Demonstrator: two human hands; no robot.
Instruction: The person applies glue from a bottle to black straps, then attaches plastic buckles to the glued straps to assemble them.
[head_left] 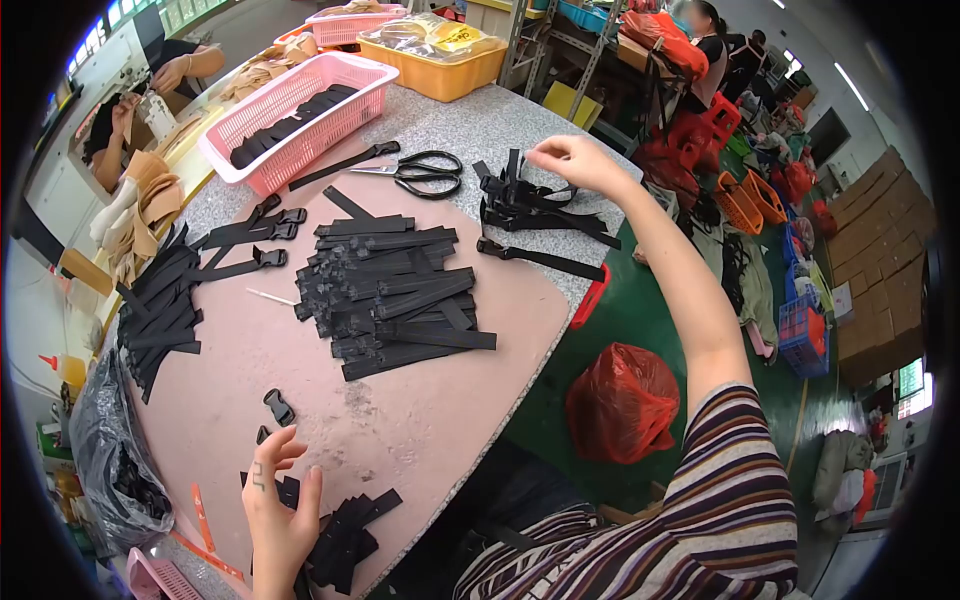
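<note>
My left hand point(280, 505) is over the near part of the table, fingers apart and holding nothing. Beside its fingertips lies a black buckle point(279, 407), and black pieces point(350, 530) lie to its right. My right hand point(570, 160) is raised by the pile of buckled black straps point(530, 205); its fingertips are close together, and anything between them is too small to make out. One buckled strap point(545, 258) lies below that pile. A large stack of black strips point(400, 290) covers the middle, with more buckled straps point(240, 240) to the left.
Black-handled scissors point(428, 174) lie behind the stack. A pink basket point(300, 120) and a yellow bin point(430, 65) stand at the back. A red bag point(622, 402) is on the floor at right. Another person's hands point(172, 72) are at a sewing machine, upper left.
</note>
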